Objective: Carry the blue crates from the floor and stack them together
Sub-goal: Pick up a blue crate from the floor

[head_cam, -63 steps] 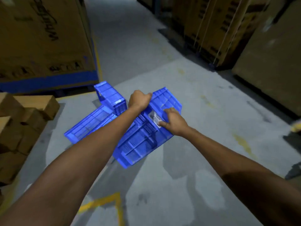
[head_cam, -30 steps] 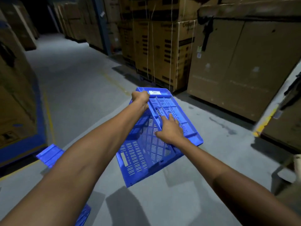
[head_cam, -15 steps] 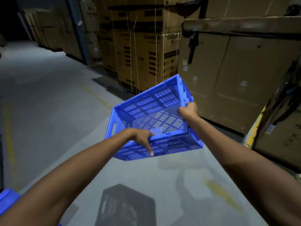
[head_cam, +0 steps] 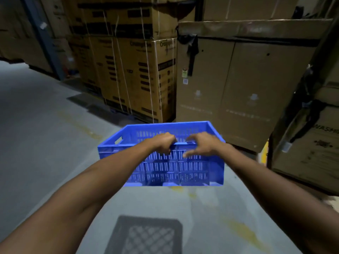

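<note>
A blue slotted plastic crate [head_cam: 165, 167] hangs upright in the air in front of me, its open top facing up. My left hand [head_cam: 163, 143] is closed over the middle of its near rim. My right hand [head_cam: 199, 144] sits just beside it on the same rim, fingers spread and curling over the edge. The crate's shadow [head_cam: 145, 235] lies on the grey concrete floor [head_cam: 45, 143] straight below. No other blue crate is in view.
Strapped stacks of tall cardboard boxes [head_cam: 134, 70] stand ahead, a wide brown carton [head_cam: 247, 85] behind the crate, more cartons [head_cam: 311, 147] at the right. A blue rack post [head_cam: 42, 37] rises at the left. Open floor stretches to the left.
The crate went from tilted with a hand on each side to level and upright. Both hands now meet at the middle of its near rim. My view has turned further toward the boxes.
</note>
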`<state>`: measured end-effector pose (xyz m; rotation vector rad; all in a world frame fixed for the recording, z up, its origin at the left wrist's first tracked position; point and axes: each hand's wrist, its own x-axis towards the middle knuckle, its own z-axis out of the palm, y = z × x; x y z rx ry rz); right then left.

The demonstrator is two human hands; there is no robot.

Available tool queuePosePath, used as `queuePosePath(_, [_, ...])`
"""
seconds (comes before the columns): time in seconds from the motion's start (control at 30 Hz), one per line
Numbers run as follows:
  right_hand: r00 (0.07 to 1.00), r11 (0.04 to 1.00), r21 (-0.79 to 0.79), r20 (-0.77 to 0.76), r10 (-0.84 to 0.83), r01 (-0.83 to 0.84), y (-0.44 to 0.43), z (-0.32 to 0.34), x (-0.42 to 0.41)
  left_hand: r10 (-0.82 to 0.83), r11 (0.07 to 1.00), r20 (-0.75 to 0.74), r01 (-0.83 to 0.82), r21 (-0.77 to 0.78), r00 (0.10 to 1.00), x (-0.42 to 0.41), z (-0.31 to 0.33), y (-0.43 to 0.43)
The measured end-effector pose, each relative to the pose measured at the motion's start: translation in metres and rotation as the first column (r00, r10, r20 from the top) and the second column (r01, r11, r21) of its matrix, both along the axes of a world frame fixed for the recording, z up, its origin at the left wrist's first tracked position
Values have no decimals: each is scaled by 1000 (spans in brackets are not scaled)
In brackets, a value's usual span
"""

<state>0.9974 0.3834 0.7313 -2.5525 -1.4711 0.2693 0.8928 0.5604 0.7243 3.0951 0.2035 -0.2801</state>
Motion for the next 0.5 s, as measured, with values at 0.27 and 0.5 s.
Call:
queuePosePath(0.27, [991, 974, -197, 86, -100, 116, 54, -62, 148, -14, 1000, -157, 11, -24, 988, 164, -44, 45])
queuePosePath(0.5, [983, 953, -249, -4, -182, 175, 92, -83, 267, -116, 992, -155, 122, 29, 981, 289, -56, 89])
